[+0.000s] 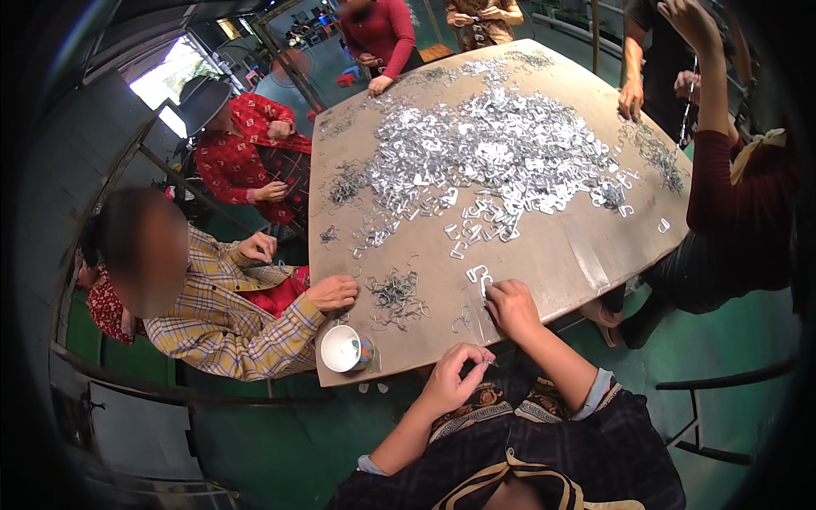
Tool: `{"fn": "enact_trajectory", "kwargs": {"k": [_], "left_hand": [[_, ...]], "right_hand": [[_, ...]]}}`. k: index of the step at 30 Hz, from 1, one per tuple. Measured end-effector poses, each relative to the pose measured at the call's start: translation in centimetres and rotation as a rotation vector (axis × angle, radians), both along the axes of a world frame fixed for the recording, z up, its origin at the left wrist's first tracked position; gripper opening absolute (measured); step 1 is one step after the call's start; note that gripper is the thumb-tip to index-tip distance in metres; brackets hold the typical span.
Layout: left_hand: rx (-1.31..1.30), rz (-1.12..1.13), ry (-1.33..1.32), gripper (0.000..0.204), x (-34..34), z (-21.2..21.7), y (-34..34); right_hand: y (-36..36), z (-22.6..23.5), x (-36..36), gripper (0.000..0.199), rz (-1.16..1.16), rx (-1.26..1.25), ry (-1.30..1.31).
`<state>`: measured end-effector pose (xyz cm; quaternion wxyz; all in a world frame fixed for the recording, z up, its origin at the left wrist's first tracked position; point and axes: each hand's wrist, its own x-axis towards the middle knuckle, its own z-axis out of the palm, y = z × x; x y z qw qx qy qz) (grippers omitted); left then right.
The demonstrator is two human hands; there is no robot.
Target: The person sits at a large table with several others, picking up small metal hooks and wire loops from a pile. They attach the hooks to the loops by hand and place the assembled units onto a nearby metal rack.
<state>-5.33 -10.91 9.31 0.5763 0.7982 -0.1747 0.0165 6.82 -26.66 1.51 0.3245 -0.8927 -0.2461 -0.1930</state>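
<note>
Brown cardboard tabletop point(544, 263) bears silver clips point(501, 144); right hand point(512, 306) presses 1, left hand point(455, 378) pinches another.

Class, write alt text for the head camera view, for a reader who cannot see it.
The person's right hand reaches onto a brown table heaped with small silver metal clips, while the left hand pinches a small piece below the table's edge. Other people sit around; a white cup stands near the corner.

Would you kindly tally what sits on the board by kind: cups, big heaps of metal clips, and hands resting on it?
Cups: 1, the white cup
Big clip heaps: 1, the silver heap
Hands on the board: 4, the right hand, a plaid-sleeved hand, a red-sleeved hand, a bare-armed hand
Total: 6
</note>
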Motion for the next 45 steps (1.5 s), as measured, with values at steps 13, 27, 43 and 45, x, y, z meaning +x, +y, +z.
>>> {"fn": "enact_trajectory", "kwargs": {"k": [13, 27, 43, 45], "left_hand": [[0.120, -0.015, -0.078, 0.012, -0.4, -0.4, -0.6], [0.103, 0.058, -0.069, 0.009, -0.3, -0.8, -0.1], [0.169, 0.219, -0.140, 0.011, -0.1, -1.6, -0.5], [0.176, 0.212, -0.147, 0.011, -0.1, -1.6, -0.4]], "right_hand": [[1.3, -1.5, 1.8, 0.004, 0.005, -0.411, -0.198], [-1.2, 3.3, -1.6, 0.018, 0.016, 0.565, 0.456], [-0.4, 7.0, -9.7, 0.017, 0.108, 0.603, 0.379], [-0.5, 6.8, -9.8, 0.017, 0.096, 0.619, 0.378]]}}
